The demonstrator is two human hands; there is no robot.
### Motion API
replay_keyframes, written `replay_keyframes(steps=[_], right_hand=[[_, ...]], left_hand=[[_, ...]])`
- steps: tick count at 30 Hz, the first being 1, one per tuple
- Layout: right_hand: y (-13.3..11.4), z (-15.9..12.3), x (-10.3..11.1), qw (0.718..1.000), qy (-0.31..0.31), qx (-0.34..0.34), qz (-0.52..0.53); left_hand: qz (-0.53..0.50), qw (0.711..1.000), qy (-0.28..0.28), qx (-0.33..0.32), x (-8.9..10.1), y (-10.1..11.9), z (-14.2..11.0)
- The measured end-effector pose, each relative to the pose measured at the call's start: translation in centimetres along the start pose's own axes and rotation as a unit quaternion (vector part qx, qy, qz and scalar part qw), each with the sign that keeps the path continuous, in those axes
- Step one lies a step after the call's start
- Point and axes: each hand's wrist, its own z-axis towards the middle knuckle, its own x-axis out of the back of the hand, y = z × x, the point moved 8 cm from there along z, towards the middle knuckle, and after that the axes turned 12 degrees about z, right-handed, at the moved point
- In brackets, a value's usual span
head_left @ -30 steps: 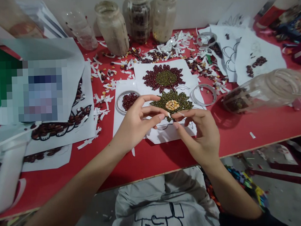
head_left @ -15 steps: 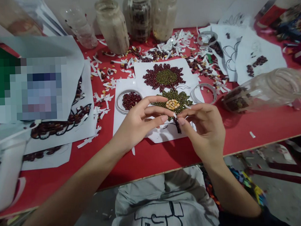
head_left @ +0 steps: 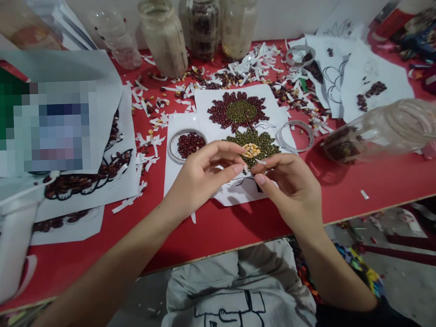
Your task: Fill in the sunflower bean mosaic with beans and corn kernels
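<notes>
Both hands are raised close together over a white paper sheet (head_left: 237,198) with two flowers made of beans. My left hand (head_left: 207,176) is closed in a pinch, a tiny white strip (head_left: 245,169) at its fingertips. Closed too, my right hand (head_left: 290,185) has a thin white sliver (head_left: 261,162) between its fingers. Just behind the fingertips lies the green bean flower (head_left: 263,140) with a yellow corn-kernel centre (head_left: 252,150), its front partly hidden. The dark red bean flower (head_left: 218,111) with a green middle is farther back.
A round lid of red beans (head_left: 189,145) sits left of the flowers; an empty ring-like lid (head_left: 303,134) is right. A jar (head_left: 374,134) lies on its side. Upright jars (head_left: 163,41), paper scraps (head_left: 260,59) and loose beans fill the back. Bean-covered papers (head_left: 127,185) lie left.
The right hand shifts slightly right, then back towards the left fingertips. A dark stem on the sheet has come into view below the fingers. The white bits stay at the fingers.
</notes>
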Motion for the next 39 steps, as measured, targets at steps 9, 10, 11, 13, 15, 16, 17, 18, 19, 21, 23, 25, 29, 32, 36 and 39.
replay_keyframes(steps=[9, 10, 11, 13, 15, 16, 17, 18, 19, 21, 23, 25, 29, 32, 36, 39], right_hand=[[0.3, 0.4, 0.2, 0.999, 0.023, -0.031, 0.033], [0.4, 0.4, 0.3, 0.998, 0.024, -0.037, 0.034], [0.5, 0.5, 0.4, 0.998, 0.023, -0.044, 0.031], [0.7, 0.6, 0.4, 0.998, 0.003, -0.055, 0.009], [0.8, 0.8, 0.2, 0.997, -0.031, -0.058, -0.035], [0.8, 0.8, 0.1, 0.995, -0.052, -0.055, -0.063], [0.7, 0.9, -0.1, 0.992, -0.074, -0.050, -0.092], [0.7, 0.9, -0.3, 0.987, -0.097, -0.045, -0.121], [0.6, 1.0, -0.4, 0.981, -0.118, -0.039, -0.150], [0.5, 1.0, -0.7, 0.967, -0.157, -0.027, -0.201], [0.4, 1.1, -1.0, 0.951, -0.191, -0.018, -0.243], [0.4, 1.2, -1.4, 0.934, -0.222, -0.007, -0.280], [0.4, 1.4, -2.4, 0.906, -0.272, 0.017, -0.324], [0.5, 1.5, -3.1, 0.898, -0.290, 0.022, -0.329], [0.8, 1.6, -3.4, 0.887, -0.296, 0.010, -0.355], [1.0, 1.8, -3.6, 0.876, -0.302, -0.005, -0.375]], left_hand=[[0.020, 0.999, -0.031, -0.027, -0.5, 0.2, -0.1], [0.045, 0.998, -0.028, -0.042, -0.4, 0.5, -0.2], [0.073, 0.995, -0.023, -0.060, -0.3, 0.8, -0.2], [0.139, 0.986, -0.011, -0.093, -0.1, 1.5, -0.4], [0.213, 0.969, 0.001, -0.122, 0.0, 2.0, -0.7], [0.251, 0.959, 0.003, -0.134, 0.0, 2.1, -0.9], [0.286, 0.947, 0.004, -0.145, 0.0, 2.1, -1.0], [0.319, 0.935, 0.004, -0.156, 0.0, 2.0, -1.3], [0.350, 0.922, 0.002, -0.166, -0.1, 1.7, -1.5], [0.408, 0.894, 0.004, -0.186, 0.0, 1.2, -1.9], [0.447, 0.871, 0.000, -0.203, 0.2, 0.6, -2.3], [0.461, 0.857, -0.023, -0.228, 0.0, 0.2, -2.6], [0.488, 0.824, -0.058, -0.282, -0.7, 0.4, -3.1], [0.510, 0.803, -0.074, -0.299, -1.1, 0.6, -3.2], [0.525, 0.788, -0.083, -0.312, -1.3, 0.6, -3.3], [0.536, 0.778, -0.087, -0.316, -1.4, 0.4, -3.3]])
